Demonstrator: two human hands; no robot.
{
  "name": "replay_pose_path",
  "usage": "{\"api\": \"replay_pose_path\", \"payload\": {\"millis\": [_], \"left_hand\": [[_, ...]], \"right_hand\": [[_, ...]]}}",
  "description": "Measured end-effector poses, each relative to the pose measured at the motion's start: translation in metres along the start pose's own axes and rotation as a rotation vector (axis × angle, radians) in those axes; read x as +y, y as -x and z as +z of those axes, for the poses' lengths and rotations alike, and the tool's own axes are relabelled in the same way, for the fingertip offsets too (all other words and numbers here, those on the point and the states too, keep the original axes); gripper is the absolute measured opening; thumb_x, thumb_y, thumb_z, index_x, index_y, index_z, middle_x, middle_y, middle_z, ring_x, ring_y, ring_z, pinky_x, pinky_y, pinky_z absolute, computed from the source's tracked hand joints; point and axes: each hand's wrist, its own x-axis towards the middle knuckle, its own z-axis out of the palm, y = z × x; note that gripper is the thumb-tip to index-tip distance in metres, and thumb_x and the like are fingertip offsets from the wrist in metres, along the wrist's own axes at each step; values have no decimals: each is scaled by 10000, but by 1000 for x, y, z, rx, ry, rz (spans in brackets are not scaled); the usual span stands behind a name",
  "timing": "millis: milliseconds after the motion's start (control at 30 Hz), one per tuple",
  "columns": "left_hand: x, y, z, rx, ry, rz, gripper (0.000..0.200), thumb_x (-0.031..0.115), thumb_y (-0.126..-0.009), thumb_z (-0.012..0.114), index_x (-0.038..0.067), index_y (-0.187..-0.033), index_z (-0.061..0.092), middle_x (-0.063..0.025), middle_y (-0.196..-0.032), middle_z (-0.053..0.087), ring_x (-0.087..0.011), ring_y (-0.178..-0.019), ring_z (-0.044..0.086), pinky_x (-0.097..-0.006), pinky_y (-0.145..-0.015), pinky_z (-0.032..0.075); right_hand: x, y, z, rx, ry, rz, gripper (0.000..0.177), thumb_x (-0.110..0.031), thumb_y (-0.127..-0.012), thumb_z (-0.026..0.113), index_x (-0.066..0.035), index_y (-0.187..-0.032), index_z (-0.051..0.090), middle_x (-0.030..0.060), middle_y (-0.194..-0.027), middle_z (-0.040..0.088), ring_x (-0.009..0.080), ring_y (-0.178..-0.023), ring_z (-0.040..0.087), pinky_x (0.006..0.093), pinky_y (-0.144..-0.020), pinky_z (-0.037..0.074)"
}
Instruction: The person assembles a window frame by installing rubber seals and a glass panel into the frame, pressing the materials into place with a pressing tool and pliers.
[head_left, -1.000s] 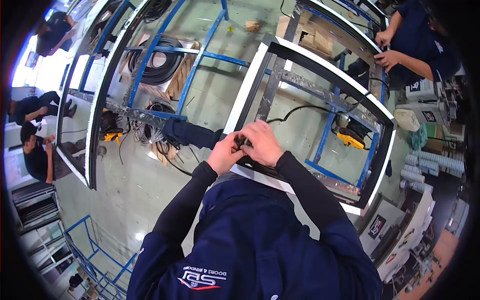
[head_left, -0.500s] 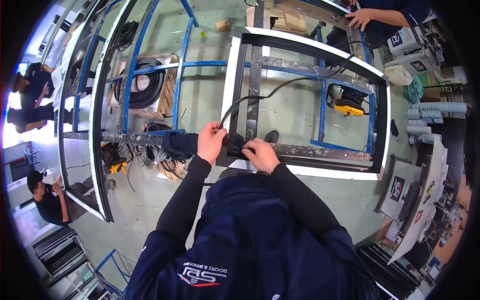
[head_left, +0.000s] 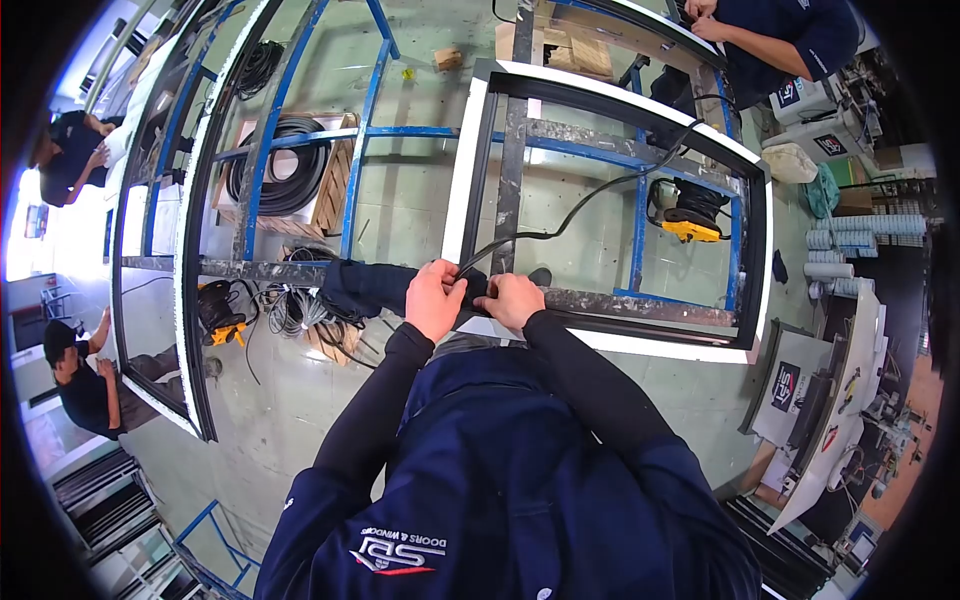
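A black rubber strip (head_left: 572, 217) runs in a loose curve across the opening of a black-and-white frame (head_left: 762, 270) down to the frame's near left corner. There my left hand (head_left: 436, 299) pinches the strip between thumb and fingers. Right beside it, my right hand (head_left: 512, 301) is closed at the inner edge of the same corner; what its fingertips hold is hidden. The frame lies flat on a paint-spotted metal stand (head_left: 640, 305) with blue legs. Dark cloth (head_left: 368, 285) lies on the stand's bar left of my left hand.
Another long frame (head_left: 192, 300) stands at the left. Below the stands are a crate with coiled black strip (head_left: 292, 170) and a yellow-black cable reel (head_left: 693, 212). A co-worker (head_left: 780, 45) is at the upper right; others are at the far left.
Both hands remain at the corner, my left slightly lower and closer to my right. The strip's curve has dropped lower across the opening. The upper-right co-worker's hands have drawn together.
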Motion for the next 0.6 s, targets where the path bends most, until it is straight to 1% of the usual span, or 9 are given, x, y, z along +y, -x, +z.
{"api": "replay_pose_path", "payload": {"millis": [33, 133, 233, 333, 367, 467, 500, 533, 600], "left_hand": [[0, 0, 1, 3, -3, 25, 184, 69, -852, 756, -12, -989, 663, -108, -830, 664, -181, -695, 650, -316, -661, 536], [0, -1, 2, -36, 2, -31, 175, 97, -849, 746, 6, -974, 664, -124, -878, 680, -247, -745, 683, -358, -716, 555], [-7, -3, 4, -46, 89, -74, 186, 112, -851, 750, 8, -980, 665, -120, -869, 680, -244, -732, 680, -355, -710, 552], [-16, -5, 5, -46, 57, -28, 202, 128, -851, 756, 9, -988, 667, -116, -863, 685, -240, -719, 678, -354, -702, 549], [-19, -7, 7, -62, 76, -67, 210, 137, -850, 761, 13, -994, 670, -112, -860, 688, -241, -713, 677, -360, -702, 548], [-22, -8, 6, -76, 65, -35, 196, 99, -880, 748, -14, -1012, 659, -67, -807, 674, -127, -665, 624, -285, -664, 532], [-22, -9, 6, -77, 93, -27, 198, 104, -880, 749, -12, -1012, 659, -61, -793, 670, -122, -660, 619, -284, -657, 530], [-22, -7, 5, -85, 91, -48, 200, 116, -873, 752, -4, -1005, 663, -78, -814, 676, -158, -674, 637, -306, -670, 535], [-17, -7, 4, -92, 89, -83, 203, 139, -859, 757, 12, -992, 670, -112, -855, 687, -228, -701, 671, -350, -696, 546]], "right_hand": [[-2, 1, -1, -7, 5, 20, 336, -389, -808, 827, -75, -853, 716, 163, -911, 745, 353, -930, 717, 462, -818, 553], [-6, -2, -2, -13, 18, 78, 343, -389, -796, 841, -75, -856, 717, 157, -913, 749, 345, -937, 721, 459, -820, 555], [-11, -4, 2, 2, 35, 109, 354, -399, -781, 854, -79, -856, 721, 155, -914, 751, 343, -941, 723, 460, -816, 557], [-10, -3, 0, 31, 62, 116, 386, -430, -760, 867, -83, -859, 729, 160, -918, 750, 346, -942, 724, 463, -811, 559], [-8, -2, -1, 40, 57, 117, 400, -442, -753, 871, -83, -860, 731, 162, -920, 749, 348, -943, 723, 463, -809, 559], [-11, 4, 1, 66, 45, 127, 463, -482, -739, 873, -65, -878, 726, 166, -935, 748, 352, -942, 722, 463, -815, 558], [-15, 5, 1, 66, 50, 145, 467, -481, -744, 870, -61, -884, 723, 165, -938, 748, 351, -944, 722, 462, -817, 557], [-17, 5, 1, 68, 56, 162, 470, -481, -749, 866, -57, -889, 720, 164, -942, 748, 351, -946, 721, 461, -818, 556], [-12, 3, 0, 51, 87, 109, 478, -487, -752, 860, -56, -903, 719, 161, -950, 748, 350, -956, 719, 461, -825, 554]]}}
